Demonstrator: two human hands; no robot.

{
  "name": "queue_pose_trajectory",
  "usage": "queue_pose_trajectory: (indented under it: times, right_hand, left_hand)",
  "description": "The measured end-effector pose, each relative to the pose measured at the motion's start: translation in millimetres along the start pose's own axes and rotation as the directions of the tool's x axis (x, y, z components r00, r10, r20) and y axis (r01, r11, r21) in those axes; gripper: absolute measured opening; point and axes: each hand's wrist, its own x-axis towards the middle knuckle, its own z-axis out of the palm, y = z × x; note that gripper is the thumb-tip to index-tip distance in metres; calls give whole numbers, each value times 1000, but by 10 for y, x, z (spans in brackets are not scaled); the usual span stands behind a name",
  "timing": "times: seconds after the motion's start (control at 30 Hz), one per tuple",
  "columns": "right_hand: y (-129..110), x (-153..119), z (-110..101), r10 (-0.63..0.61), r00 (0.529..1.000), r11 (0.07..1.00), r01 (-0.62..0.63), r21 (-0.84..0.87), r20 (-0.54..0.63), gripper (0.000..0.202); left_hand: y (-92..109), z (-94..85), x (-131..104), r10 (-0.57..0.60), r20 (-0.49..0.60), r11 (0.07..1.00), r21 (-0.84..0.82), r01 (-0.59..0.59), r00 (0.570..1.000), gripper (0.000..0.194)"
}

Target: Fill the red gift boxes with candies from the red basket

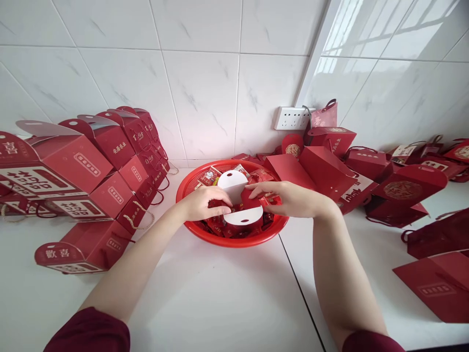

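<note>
While round red plastic basket (pixel 234 242) sat below, we gripped white-lined red cardboard box (pixel 242 215) with left hand (pixel 205 202) and right hand (pixel 289 198).

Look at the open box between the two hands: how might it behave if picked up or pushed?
The box is probably light and springy, since its flaps look like thin card. Squeezed, its sides might bend inward, as the top is open. Pushed, it may tip: the packets around it in the basket lie unevenly.
</note>
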Motion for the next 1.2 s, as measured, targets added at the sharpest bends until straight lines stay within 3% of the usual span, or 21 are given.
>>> queue_pose_trajectory:
  times: [0.1,0.2,0.3,0.37,0.43,0.5,0.57,0.7,0.8,0.87,1.0,1.2]
  right_hand:
    - [-92,-69,-19,54,998,999,-53,-7,27,47]
    - [-151,-35,24,55,998,998,-56,-36,-33,39]
    - [-160,67,110,47,992,997,-54,-60,-117,39]
    - [-140,135,172,61,982,993,-77,-85,-178,35]
    - [-110,185,226,60,971,989,-89,-117,-230,24]
    - [-86,214,271,46,961,984,-91,-154,-271,17]
    - [-80,223,304,51,951,972,-118,-203,-306,19]
    - [-125,207,333,90,905,941,-214,-262,-415,46]
    - [-151,186,312,9,878,936,-175,-305,-478,81]
    - [-142,173,282,-52,911,944,-90,-319,-409,75]
    - [-83,169,240,-81,977,972,34,-232,-195,32]
    - [-61,233,315,-43,984,977,5,-215,-172,36]
  left_hand:
    - [31,21,3,-41,-88,999,15,42,995,27]
    - [43,50,9,-51,-345,992,92,88,937,26]
    - [0,71,14,-189,-478,976,7,219,858,66]
    - [-48,70,15,-322,-401,947,-157,282,857,86]
    - [-87,59,12,-387,-268,904,-300,305,882,85]
    - [-99,44,6,-353,-181,893,-359,272,918,74]
    - [-82,32,-3,-252,-163,926,-327,189,954,73]
    - [-3,21,-17,-129,-121,982,-151,110,984,104]
    - [35,12,-9,-118,-90,991,-77,111,989,92]
    - [41,4,2,-125,-89,991,-59,120,988,74]
    - [36,-4,13,-167,-72,986,-21,166,983,52]
    - [157,54,-40,-253,-24,963,90,254,967,51]
